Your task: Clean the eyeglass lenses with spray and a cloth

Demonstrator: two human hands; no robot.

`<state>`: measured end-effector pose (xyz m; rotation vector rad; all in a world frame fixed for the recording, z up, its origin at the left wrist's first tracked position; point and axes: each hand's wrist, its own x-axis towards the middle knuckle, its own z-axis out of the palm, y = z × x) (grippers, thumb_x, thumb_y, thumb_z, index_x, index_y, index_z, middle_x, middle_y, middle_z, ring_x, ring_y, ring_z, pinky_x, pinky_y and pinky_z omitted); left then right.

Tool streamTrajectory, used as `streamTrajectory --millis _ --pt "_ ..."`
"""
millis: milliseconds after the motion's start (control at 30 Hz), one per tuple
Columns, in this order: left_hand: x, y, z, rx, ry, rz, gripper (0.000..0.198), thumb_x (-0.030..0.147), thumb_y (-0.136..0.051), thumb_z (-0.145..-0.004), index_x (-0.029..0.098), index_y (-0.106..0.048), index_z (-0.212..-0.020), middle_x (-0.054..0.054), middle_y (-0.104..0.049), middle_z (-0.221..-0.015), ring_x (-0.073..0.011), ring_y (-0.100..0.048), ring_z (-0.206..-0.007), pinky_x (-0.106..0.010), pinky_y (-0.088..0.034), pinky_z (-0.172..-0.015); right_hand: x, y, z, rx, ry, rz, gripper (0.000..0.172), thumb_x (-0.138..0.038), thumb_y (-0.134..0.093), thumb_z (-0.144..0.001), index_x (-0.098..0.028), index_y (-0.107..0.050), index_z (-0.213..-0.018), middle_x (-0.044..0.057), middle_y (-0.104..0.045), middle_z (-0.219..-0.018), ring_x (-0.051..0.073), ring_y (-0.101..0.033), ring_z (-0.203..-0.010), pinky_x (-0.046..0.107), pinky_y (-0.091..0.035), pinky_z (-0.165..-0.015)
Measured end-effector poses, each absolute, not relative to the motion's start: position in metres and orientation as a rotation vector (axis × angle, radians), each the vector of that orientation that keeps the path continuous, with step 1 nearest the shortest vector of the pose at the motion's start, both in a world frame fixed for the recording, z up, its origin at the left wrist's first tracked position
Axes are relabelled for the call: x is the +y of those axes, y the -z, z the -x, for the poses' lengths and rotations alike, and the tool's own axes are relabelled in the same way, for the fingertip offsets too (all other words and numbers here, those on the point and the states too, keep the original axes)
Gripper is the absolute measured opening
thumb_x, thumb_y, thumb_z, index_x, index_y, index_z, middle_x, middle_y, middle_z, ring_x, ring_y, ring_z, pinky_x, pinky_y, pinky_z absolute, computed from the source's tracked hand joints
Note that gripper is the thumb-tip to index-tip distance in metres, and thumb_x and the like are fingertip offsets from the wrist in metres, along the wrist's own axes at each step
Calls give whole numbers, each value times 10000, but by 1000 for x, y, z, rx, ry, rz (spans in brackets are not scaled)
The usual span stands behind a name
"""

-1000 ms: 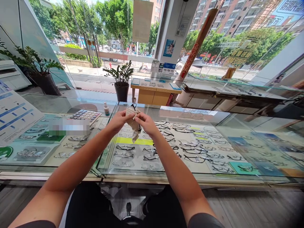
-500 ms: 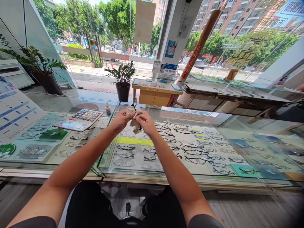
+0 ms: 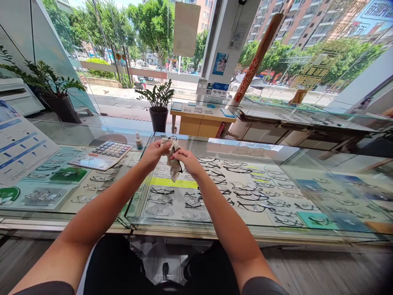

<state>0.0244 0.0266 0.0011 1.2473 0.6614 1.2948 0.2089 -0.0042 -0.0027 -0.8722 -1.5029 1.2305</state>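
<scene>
Over the glass counter, both of my hands meet at a pale beige cloth and a pair of dark-framed eyeglasses. My left hand is closed, pinching the cloth against the eyeglasses. With thumb and fingers together, my right hand grips the dark frame from the other side. A loose end of the cloth hangs below the fingers. The cloth and fingers cover most of the lenses. Part of the frame shows above the left thumb.
Many eyeglasses lie inside the glass display case under my hands. On the counter to the left are a calculator, a small spray bottle and a printed sheet. A potted plant stands beyond the counter.
The cloth has shifted and now hangs lower between my hands, with more of the dark frame showing. My left hand has moved slightly left; both hands keep their hold.
</scene>
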Motion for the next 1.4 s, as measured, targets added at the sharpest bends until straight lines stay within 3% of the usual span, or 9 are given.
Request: streamTrajectory --millis 167,367,567,733,867,1000,1200,1400 --pt "33 -5 -13 563 -1154 -1281 537 622 -1021 -724 142 -813 -845 -75 -759 -812 -178 -658 -755 -309 -504 -774 -5 -2 -212 -1436 -1392 835 287 -499 -820 -742 -218 -764 -718 39 -722 -836 219 -594 -894 369 -474 -886" --pt "34 -12 0 470 -1015 -1397 480 491 -1022 -769 146 -843 -1050 -94 -786 -946 -196 -700 -859 -317 -526 -862 -4 -1 -216 -1357 -1463 775 299 -496 -848 -770 -205 -783 -748 33 -720 -842 204 -588 -887 344 -456 -868" --pt "32 -10 -6 570 -1110 -1488 476 426 -1051 -705 160 -821 -1027 -59 -786 -907 -179 -678 -777 -303 -517 -770 -5 1 -214 -1338 -1504 756 382 -555 -909 -728 -199 -771 -744 30 -691 -798 192 -566 -820 328 -433 -784" --pt "26 -8 -17 673 -1211 -1470 529 509 -1063 -659 156 -772 -925 -52 -785 -852 -174 -675 -741 -297 -519 -741 -7 5 -206 -1304 -1590 697 431 -585 -944 -710 -196 -765 -767 14 -660 -788 179 -553 -796 325 -435 -781" --pt "25 -4 -23 732 -1331 -1452 586 664 -1002 -708 159 -736 -844 -14 -709 -741 -132 -579 -641 -263 -430 -626 -7 7 -202 -1293 -1605 693 449 -580 -966 -686 -186 -769 -770 15 -675 -806 180 -573 -827 330 -447 -827" --pt "32 -2 -17 659 -1306 -1462 621 735 -937 -776 153 -719 -795 -18 -678 -713 -128 -562 -631 -262 -420 -624 -6 5 -206 -1315 -1570 708 418 -558 -939 -722 -179 -768 -767 11 -670 -793 171 -562 -812 324 -432 -816" --pt "41 -9 3 494 -1025 -1519 464 549 -963 -847 132 -819 -991 -73 -771 -885 -161 -658 -782 -274 -504 -757 -2 2 -216 -1290 -1552 730 405 -543 -941 -715 -176 -771 -743 23 -682 -797 172 -573 -808 307 -427 -783" --pt "34 -11 -4 514 -1049 -1509 446 390 -1034 -761 139 -821 -1063 -74 -811 -954 -170 -707 -813 -284 -549 -787 0 4 -216 -1233 -1620 720 474 -579 -993 -643 -171 -779 -752 16 -679 -761 166 -571 -767 294 -410 -731"
